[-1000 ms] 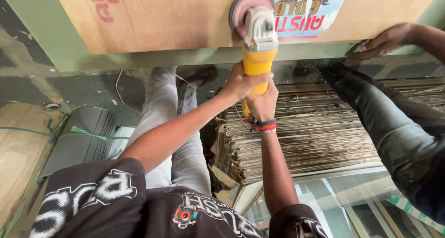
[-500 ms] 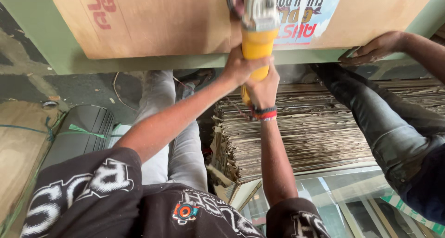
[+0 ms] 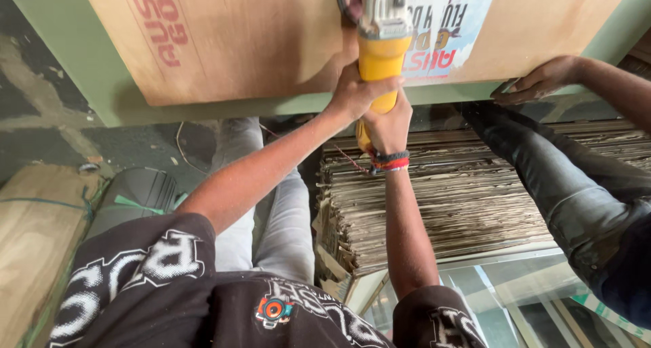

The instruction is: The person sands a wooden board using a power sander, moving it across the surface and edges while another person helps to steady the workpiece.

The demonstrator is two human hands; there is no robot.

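2 hands, left hand and right hand, clamp yellow grinder on plywood sheet; co-worker's hand near, kickback risk if disc snags.

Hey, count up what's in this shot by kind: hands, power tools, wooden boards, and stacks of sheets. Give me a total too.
Hands: 3, the left hand and right hand on the tool, and another person's hand on the board
Yellow grinder: 1
Plywood board: 1
Stack of sheets: 1
Total: 6
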